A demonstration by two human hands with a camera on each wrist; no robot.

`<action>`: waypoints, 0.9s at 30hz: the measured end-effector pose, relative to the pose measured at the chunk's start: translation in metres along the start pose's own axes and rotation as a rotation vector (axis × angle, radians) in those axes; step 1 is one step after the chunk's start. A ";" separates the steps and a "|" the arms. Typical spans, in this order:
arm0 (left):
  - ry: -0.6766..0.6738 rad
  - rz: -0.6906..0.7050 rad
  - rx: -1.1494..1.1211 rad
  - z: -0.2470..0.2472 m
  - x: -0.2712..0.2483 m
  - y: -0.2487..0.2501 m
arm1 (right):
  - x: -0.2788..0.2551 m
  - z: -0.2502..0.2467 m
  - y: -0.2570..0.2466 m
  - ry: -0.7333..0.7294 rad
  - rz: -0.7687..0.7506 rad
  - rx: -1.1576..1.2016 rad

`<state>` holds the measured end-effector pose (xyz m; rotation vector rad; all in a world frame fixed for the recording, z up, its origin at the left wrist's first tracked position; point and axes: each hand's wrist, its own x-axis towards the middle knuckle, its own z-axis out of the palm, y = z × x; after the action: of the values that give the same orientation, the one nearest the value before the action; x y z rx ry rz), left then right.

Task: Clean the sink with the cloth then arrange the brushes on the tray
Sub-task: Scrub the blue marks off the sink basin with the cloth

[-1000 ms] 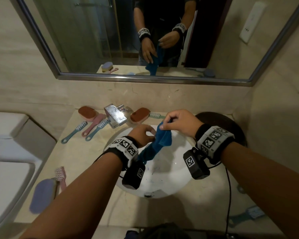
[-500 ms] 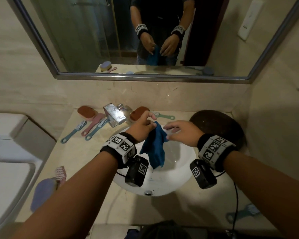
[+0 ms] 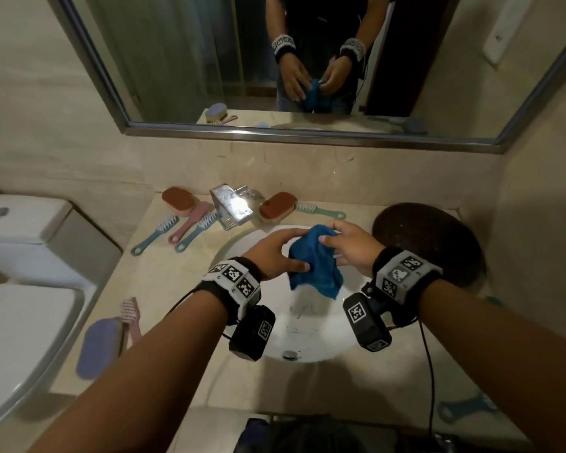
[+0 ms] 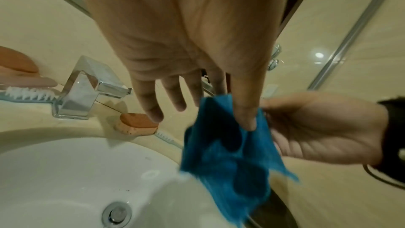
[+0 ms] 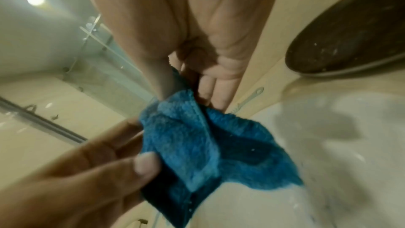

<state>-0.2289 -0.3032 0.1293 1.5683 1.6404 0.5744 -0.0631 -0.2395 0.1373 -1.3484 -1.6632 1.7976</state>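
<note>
A blue cloth [image 3: 314, 263] hangs bunched above the white sink [image 3: 311, 341]. My left hand [image 3: 290, 251] pinches its left side, thumb in front and fingers behind, as the right wrist view shows on the cloth [image 5: 197, 145]. My right hand [image 3: 332, 240] pinches the cloth's top edge between thumb and fingers. In the left wrist view the cloth [image 4: 230, 153] dangles over the basin rim. A round dark tray [image 3: 428, 243] sits right of the sink. Several brushes lie on the counter: an orange one [image 3: 178, 199], a pink one [image 3: 190, 222], another orange one [image 3: 276, 206].
A chrome faucet [image 3: 231, 206] stands behind the sink. A purple brush [image 3: 97, 344] and a pink brush [image 3: 131, 317] lie at the counter's left front, a blue brush [image 3: 464, 408] at the right front. A toilet [image 3: 20, 289] stands at left, and a mirror [image 3: 307, 60] hangs above.
The cloth hung long between my hands a second ago; my hands have come together and gathered it into a shorter bunch.
</note>
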 end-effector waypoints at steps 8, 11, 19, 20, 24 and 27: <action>0.223 -0.106 -0.089 0.016 -0.006 -0.005 | 0.002 -0.010 0.011 0.115 -0.165 -0.309; 0.270 -0.161 -0.201 0.026 -0.009 -0.008 | -0.004 -0.008 0.024 -0.103 -0.255 -0.481; 0.212 -0.230 -0.519 0.033 -0.016 -0.019 | 0.008 0.017 0.038 -0.048 -0.190 -0.475; 0.218 -0.232 -0.518 0.031 -0.014 -0.025 | 0.014 0.020 0.039 -0.031 -0.188 -0.483; 0.306 -0.245 -0.485 0.028 -0.007 -0.054 | 0.043 0.035 0.049 -0.009 -0.144 -0.573; 0.296 -0.256 -0.478 0.034 0.000 -0.081 | 0.057 0.050 0.058 -0.112 -0.109 -0.535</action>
<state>-0.2523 -0.3208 0.0465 0.9443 1.7206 1.0074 -0.1115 -0.2393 0.0547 -1.3342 -2.3436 1.4421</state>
